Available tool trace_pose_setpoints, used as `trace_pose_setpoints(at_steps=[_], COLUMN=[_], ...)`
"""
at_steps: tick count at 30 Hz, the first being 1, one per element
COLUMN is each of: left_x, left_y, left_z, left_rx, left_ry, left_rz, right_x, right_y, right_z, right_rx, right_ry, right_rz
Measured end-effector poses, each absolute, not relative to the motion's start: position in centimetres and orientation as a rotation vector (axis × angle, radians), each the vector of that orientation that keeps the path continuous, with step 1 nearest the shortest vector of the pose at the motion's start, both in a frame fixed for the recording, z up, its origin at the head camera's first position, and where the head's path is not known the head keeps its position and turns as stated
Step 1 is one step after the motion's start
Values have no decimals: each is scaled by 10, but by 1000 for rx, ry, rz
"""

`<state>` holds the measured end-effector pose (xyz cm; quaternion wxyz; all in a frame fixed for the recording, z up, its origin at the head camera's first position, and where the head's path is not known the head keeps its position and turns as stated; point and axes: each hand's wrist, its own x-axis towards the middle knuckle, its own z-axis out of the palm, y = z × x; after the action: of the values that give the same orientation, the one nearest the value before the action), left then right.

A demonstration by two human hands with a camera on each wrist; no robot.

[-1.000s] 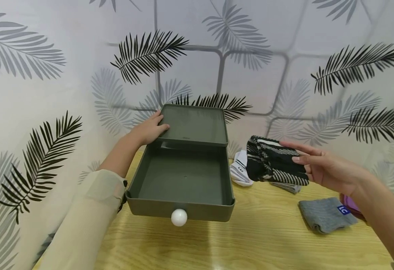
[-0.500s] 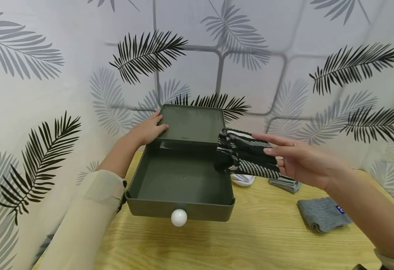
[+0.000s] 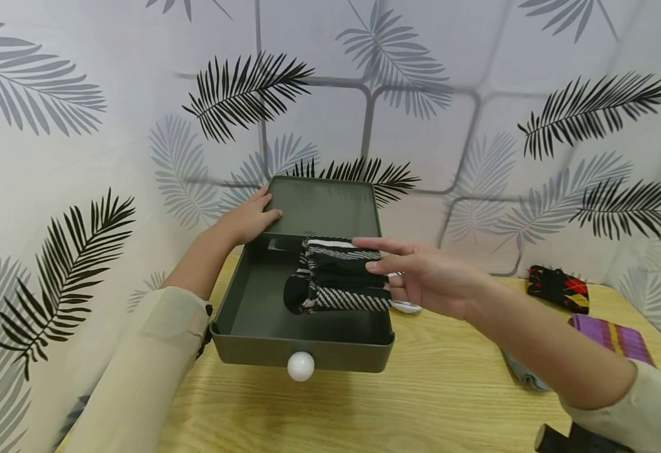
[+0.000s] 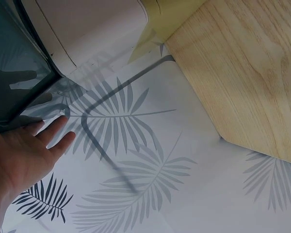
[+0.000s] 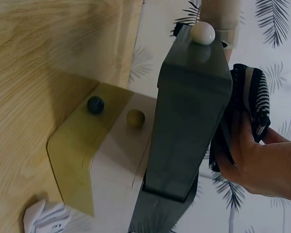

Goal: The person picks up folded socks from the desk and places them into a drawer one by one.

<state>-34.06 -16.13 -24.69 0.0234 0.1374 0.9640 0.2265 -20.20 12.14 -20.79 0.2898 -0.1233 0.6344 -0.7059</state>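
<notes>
My right hand (image 3: 434, 277) pinches a folded black-and-white patterned sock (image 3: 344, 274) between thumb and fingers. It hangs over the right half of a pulled-out dark green drawer (image 3: 251, 350) with a white knob (image 3: 300, 366). In the right wrist view the sock (image 5: 257, 94) shows just above the drawer rim. My left hand (image 3: 246, 220) lies at the left edge of the cabinet top (image 3: 324, 207), thumb over the rim. Seen from the left wrist, that hand (image 4: 26, 158) has its fingers spread against the dark cabinet side (image 4: 19, 58).
A white sock (image 3: 406, 307) lies right of the drawer, partly hidden. Farther right are a red-and-black argyle sock (image 3: 558, 288), a purple one (image 3: 613, 336) and a grey one (image 3: 525, 372) behind my forearm. Yellow (image 5: 70, 160) and white (image 5: 111, 170) drawers sit below the green one.
My right hand has carried the patterned sock leftward from beside the cabinet to over the drawer. My left hand has stayed at the cabinet top.
</notes>
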Motion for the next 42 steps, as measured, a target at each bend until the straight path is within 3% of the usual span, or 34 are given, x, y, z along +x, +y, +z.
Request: trace_pose_setpoints(at_steps=[24, 36, 42], left_x=[-338, -341, -342], left_y=[-161, -162, -163], left_z=[-249, -251, -250], left_rx=[419, 431, 433], left_ry=[3007, 3010, 3012], left_rz=[685, 682, 675], right_x=[-209, -209, -209], right_y=[50, 34, 39], right_z=[-251, -256, -251], right_rx=[-392, -928, -1016], right_ry=[2081, 2711, 2776], right_rz=[-1555, -707, -463])
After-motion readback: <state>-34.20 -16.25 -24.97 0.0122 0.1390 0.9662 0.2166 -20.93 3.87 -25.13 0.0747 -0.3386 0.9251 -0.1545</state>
